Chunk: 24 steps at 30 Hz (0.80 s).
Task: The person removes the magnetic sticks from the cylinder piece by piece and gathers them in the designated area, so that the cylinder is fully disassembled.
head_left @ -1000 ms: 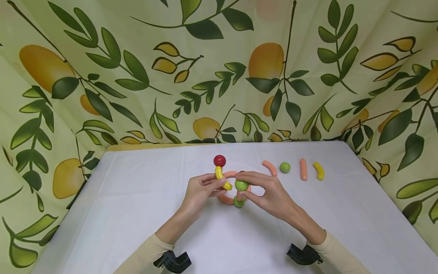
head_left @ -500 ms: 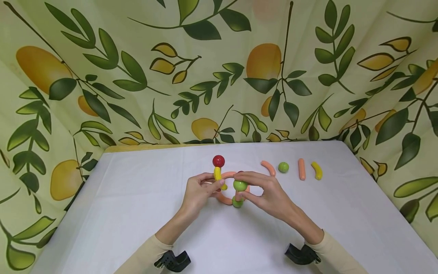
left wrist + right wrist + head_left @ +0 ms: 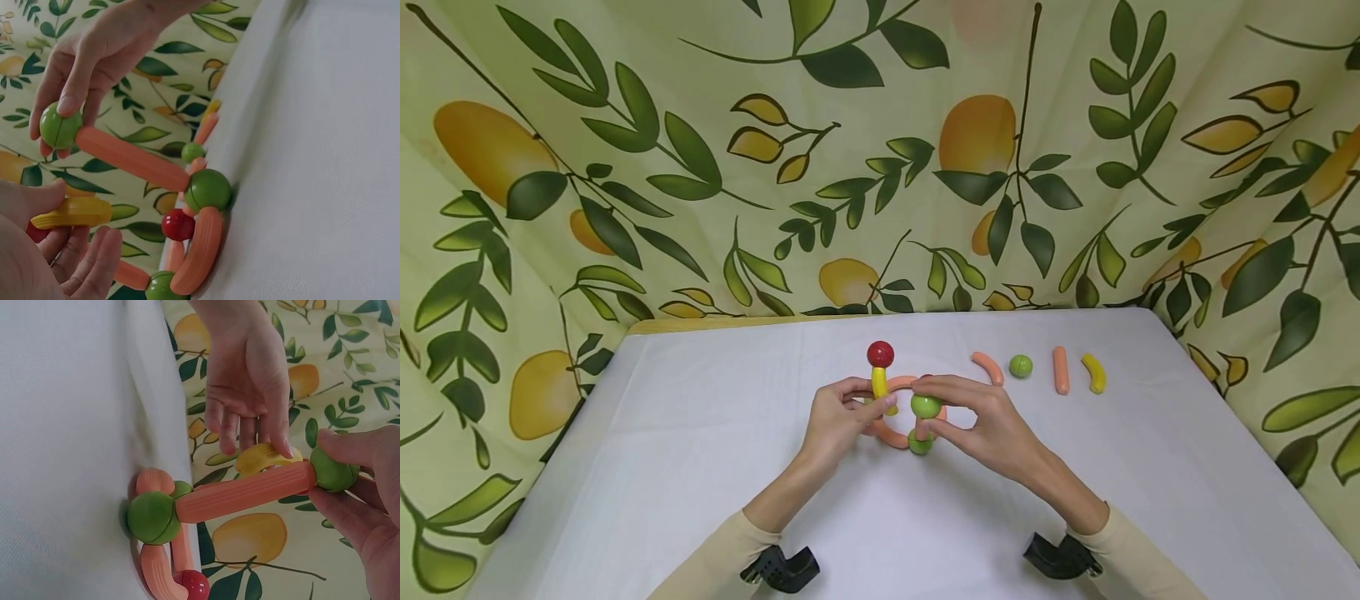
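Note:
In the head view my left hand [image 3: 835, 423] pinches a curved yellow rod [image 3: 879, 385] between thumb and fingers. A red ball [image 3: 880, 354] sits on the rod's far end. My right hand [image 3: 992, 425] holds a glossy green ball [image 3: 926, 407] with thumb and fingers. That ball tops a straight, ribbed orange rod [image 3: 247, 490], which rises from another green ball [image 3: 153, 517] on the table. The lower ball belongs to a ring of curved orange rods [image 3: 891, 435] and balls, including a red ball [image 3: 178, 224]. The left hand partly covers the ring in the head view.
To the right on the white-covered table [image 3: 700, 467] lie a curved orange rod [image 3: 988, 367], a green ball [image 3: 1021, 366], a straight orange rod [image 3: 1061, 371] and a curved yellow rod [image 3: 1093, 373]. A fruit-patterned curtain [image 3: 850, 200] hangs behind the table.
The yellow rod with its red ball has turned in my left hand, from slanting to nearly straight away from me. My right hand keeps its hold on the green ball.

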Each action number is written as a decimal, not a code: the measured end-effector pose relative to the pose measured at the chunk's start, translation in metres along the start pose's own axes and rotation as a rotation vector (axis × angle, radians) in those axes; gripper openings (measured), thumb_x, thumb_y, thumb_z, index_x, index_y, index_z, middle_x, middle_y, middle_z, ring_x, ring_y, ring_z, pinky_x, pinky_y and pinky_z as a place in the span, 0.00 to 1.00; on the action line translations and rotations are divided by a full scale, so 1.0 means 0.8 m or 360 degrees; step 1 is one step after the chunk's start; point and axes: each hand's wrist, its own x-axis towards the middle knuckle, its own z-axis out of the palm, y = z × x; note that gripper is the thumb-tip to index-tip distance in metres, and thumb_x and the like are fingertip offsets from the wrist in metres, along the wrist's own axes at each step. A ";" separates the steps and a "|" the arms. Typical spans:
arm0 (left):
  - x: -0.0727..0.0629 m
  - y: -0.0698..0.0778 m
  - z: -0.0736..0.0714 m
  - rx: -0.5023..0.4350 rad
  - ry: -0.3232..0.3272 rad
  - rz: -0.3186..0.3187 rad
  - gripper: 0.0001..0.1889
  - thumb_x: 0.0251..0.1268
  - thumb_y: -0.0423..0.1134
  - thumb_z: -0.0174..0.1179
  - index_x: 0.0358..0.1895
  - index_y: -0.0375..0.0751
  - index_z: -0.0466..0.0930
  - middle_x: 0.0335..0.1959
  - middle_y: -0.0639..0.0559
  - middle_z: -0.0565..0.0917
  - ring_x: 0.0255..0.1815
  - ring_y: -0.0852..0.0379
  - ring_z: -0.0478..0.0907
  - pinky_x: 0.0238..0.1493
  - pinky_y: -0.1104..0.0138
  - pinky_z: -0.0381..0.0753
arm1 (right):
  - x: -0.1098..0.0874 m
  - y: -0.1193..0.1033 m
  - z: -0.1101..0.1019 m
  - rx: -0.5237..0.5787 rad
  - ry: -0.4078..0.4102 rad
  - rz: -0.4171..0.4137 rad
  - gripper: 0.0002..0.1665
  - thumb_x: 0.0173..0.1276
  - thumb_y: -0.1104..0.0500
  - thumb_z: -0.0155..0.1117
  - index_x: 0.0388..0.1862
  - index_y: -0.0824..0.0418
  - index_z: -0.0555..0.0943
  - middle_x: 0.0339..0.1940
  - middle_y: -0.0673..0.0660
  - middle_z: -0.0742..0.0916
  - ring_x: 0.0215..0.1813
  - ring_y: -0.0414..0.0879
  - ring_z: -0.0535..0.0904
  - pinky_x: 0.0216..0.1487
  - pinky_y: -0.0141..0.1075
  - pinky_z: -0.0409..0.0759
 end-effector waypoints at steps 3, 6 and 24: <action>0.001 0.000 0.000 0.0073 0.0042 0.0052 0.17 0.55 0.42 0.73 0.45 0.36 0.84 0.37 0.47 0.84 0.32 0.41 0.84 0.32 0.60 0.85 | 0.000 0.000 0.000 -0.0008 0.0003 -0.0007 0.30 0.49 0.63 0.80 0.54 0.58 0.84 0.53 0.50 0.87 0.59 0.47 0.81 0.69 0.54 0.64; 0.000 -0.001 -0.001 0.0159 0.0098 0.0124 0.17 0.54 0.42 0.74 0.44 0.37 0.85 0.37 0.48 0.84 0.28 0.47 0.82 0.28 0.65 0.83 | 0.001 0.001 0.000 -0.0045 0.0016 -0.0030 0.30 0.48 0.62 0.81 0.54 0.58 0.85 0.52 0.50 0.87 0.58 0.47 0.81 0.72 0.59 0.48; -0.001 -0.009 -0.002 0.0574 0.0349 0.0550 0.15 0.49 0.44 0.77 0.38 0.40 0.87 0.29 0.55 0.86 0.27 0.59 0.79 0.24 0.70 0.75 | 0.004 0.004 0.000 -0.0087 0.0022 -0.0076 0.29 0.50 0.62 0.80 0.54 0.56 0.84 0.52 0.46 0.87 0.57 0.44 0.82 0.69 0.61 0.45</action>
